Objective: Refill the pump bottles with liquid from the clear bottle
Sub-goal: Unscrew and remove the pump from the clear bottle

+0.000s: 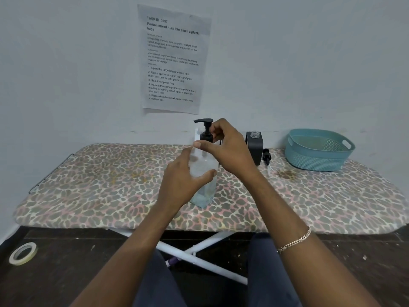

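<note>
Clear bottle (204,193): stands upright on the leopard-print ironing board (110,185), wrapped at mid-body by the left hand (183,180), fingers curled round it. Right hand (228,149): just above, thumb and fingers pinching the collar of the black pump (206,129) on top. Beyond the right hand: black bottle (255,149) with open neck, loose pump (266,155) lying beside it, teal basket (316,151) farther right.

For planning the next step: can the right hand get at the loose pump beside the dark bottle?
Probably yes, once freed: the right hand grips the pump collar of the clear bottle, and the loose pump lies uncovered, with nothing before it.
</note>
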